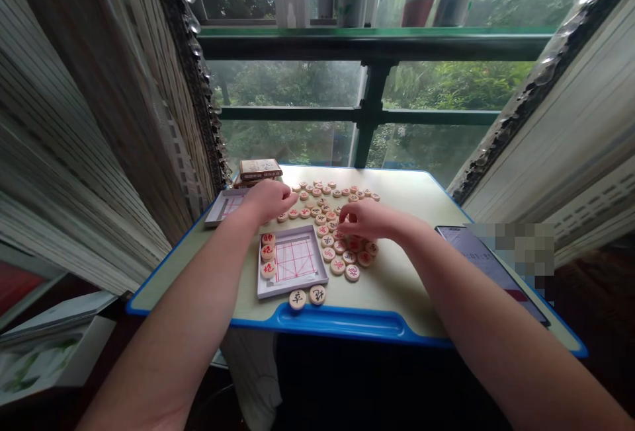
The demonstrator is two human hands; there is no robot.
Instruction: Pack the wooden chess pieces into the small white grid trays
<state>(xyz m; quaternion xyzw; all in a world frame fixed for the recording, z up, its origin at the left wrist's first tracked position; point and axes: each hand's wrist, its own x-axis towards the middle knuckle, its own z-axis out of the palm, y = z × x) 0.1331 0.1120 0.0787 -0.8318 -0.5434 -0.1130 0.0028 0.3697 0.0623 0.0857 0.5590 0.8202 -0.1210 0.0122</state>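
Note:
Round wooden Chinese chess pieces (338, 265) with red or black characters lie spread over the middle of the table. My left hand (272, 199) is closed, its fingers curled beside the far left pieces; whatever is inside them is hidden. Over the right part of the spread, my right hand (370, 217) has its thumb and forefinger bent together in a pinch, low over the pieces. Its fingertips are too small to show what they hold. Between my forearms lies a shallow white box tray (292, 287) with a printed red grid. Three red-marked pieces (268, 252) line its left side.
Two black-marked pieces (307, 297) lie by the tray's near edge. A second tray (214, 215) and a stacked box (260, 168) stand at the far left. On the right lies a phone (489, 266). The table has a blue rim with a groove (342, 322). Curtains flank the window.

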